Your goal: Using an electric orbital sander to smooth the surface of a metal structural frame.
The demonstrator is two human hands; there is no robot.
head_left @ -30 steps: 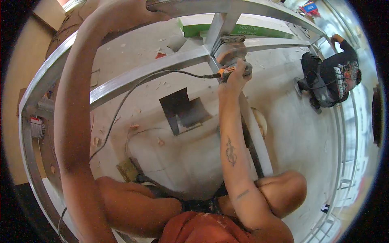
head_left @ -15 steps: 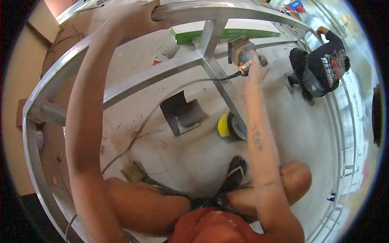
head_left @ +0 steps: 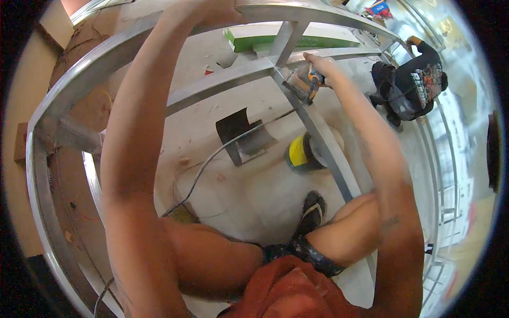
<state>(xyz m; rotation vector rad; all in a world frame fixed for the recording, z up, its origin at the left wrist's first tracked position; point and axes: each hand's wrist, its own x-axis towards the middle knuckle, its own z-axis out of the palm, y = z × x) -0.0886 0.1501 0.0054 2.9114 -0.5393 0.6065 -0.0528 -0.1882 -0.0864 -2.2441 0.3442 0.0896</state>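
Note:
My right hand (head_left: 322, 68) is closed around a corded power sander (head_left: 301, 84), dark with orange parts. The sander rests against the slanted strut (head_left: 326, 137) of a metal frame, just below where the bars join. From the sander a dark cord (head_left: 208, 159) runs down to the left, toward my knee. At the top, my left hand (head_left: 214, 12) is wrapped over the upper rail (head_left: 307, 14) of that frame; some of its fingers are hidden or cut off by the picture's edge.
Beneath the frame lie a dark cut sheet (head_left: 241, 139) and a yellow-and-black round container (head_left: 303, 152). A long green-and-white box (head_left: 318, 42) lies beyond. At the right, a co-worker in black (head_left: 416, 85) crouches beside metal bars. My sandalled foot (head_left: 313, 209) is on the floor.
The sander has moved left and down from beyond the frame onto the slanted strut, turning as it went. My right elbow has swung outward. My left hand stays on the rail; the view has shifted slightly.

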